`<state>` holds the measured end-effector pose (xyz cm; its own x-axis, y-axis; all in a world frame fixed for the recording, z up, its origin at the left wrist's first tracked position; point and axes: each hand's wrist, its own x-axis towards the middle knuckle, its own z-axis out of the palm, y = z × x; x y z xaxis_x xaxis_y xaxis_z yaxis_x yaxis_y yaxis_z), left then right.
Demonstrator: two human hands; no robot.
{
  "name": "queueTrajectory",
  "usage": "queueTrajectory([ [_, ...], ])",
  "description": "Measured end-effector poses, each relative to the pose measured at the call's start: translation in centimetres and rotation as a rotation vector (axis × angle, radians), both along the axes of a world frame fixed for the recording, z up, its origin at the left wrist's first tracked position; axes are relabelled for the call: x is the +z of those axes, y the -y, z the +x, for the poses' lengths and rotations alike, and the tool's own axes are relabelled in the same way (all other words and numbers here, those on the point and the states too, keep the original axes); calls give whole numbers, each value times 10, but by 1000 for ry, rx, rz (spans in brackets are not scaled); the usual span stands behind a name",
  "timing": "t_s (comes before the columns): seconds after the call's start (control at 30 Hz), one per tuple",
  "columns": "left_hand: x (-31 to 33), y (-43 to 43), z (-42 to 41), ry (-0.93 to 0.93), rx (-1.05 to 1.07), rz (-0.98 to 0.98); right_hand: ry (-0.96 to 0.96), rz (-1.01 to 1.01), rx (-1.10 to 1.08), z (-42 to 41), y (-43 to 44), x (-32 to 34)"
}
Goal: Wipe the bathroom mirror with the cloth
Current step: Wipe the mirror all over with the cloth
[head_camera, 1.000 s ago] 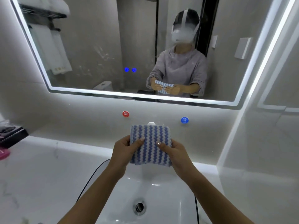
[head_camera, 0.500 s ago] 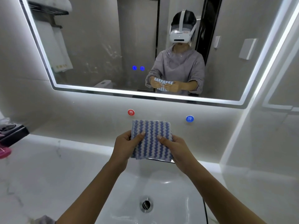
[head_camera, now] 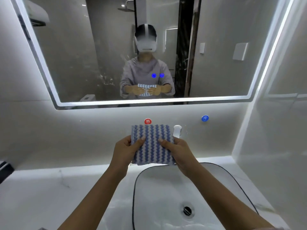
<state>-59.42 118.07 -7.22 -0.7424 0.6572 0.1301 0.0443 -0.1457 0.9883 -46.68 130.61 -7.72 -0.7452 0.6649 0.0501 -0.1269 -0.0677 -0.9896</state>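
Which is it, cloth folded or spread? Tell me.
Folded, it seems: the cloth is a small thick square, pinched at its sides by the left hand and right hand, its bottom edge doubled.

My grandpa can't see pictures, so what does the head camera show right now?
A left hand and a right hand hold a blue-and-white zigzag cloth by its side edges above a white sink. Higher up hangs a light-edged bathroom mirror with streaks on it; the cloth is not touching it.
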Motion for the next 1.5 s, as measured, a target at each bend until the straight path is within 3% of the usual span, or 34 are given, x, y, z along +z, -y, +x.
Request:
queueTrajectory([
  [0.47, 6, 89, -45, 30, 6, 38, 2, 27, -42, -50, 91, 15],
  [1.1, 11, 79, -53, 22, 89, 50, 9, 7, 144, -70, 65, 21],
  [1.5, 5, 100, -101, -1, 133, 0, 47, 3, 189, -122, 76, 8],
])
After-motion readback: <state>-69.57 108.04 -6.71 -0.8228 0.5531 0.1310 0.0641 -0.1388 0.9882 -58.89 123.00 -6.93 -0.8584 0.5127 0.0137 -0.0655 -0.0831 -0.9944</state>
